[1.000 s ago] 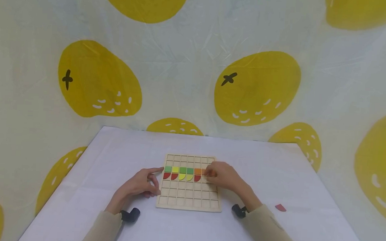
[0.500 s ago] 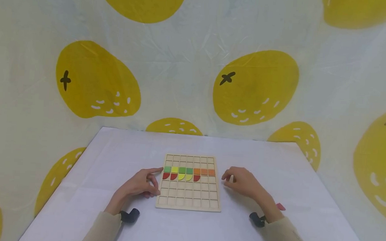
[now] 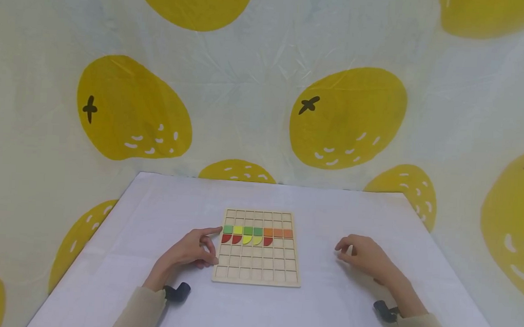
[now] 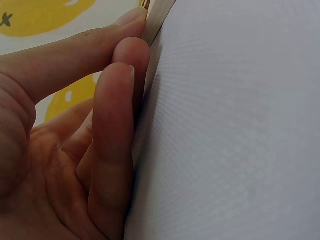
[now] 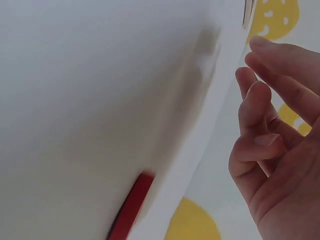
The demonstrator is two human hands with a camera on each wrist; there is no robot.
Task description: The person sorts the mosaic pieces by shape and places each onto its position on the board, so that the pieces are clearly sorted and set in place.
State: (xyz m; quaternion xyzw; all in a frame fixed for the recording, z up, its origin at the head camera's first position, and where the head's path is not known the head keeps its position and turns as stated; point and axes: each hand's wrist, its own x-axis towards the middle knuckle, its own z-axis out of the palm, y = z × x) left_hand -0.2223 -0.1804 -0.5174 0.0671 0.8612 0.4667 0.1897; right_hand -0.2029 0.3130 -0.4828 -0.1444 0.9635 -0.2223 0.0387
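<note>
A pale wooden grid board [image 3: 257, 264] lies flat on the table. Across it runs a row of green, yellow and orange square tiles [image 3: 268, 232]. Just below sit red and yellow quarter-circle tiles [image 3: 247, 239], leaving the two rightmost cells of that row bare. With index finger and thumb, my left hand [image 3: 192, 248] touches the board's left edge; its other fingers are bent. My right hand [image 3: 365, 256] hovers right of the board, fingers loosely bent, holding nothing. Beneath it, a loose red tile [image 5: 131, 207] shows in the right wrist view; in the head view the hand mostly hides it.
A white cloth covers the table [image 3: 177, 194]. Behind it hangs a pale backdrop [image 3: 247, 109] printed with large yellow fruit. Each wrist carries a small black camera, the left one [image 3: 177, 292] and the right one [image 3: 385, 311].
My right hand has let go of an orange tile at the row's right end and moved right, off the board, to over the loose red tile. My left hand has stayed put.
</note>
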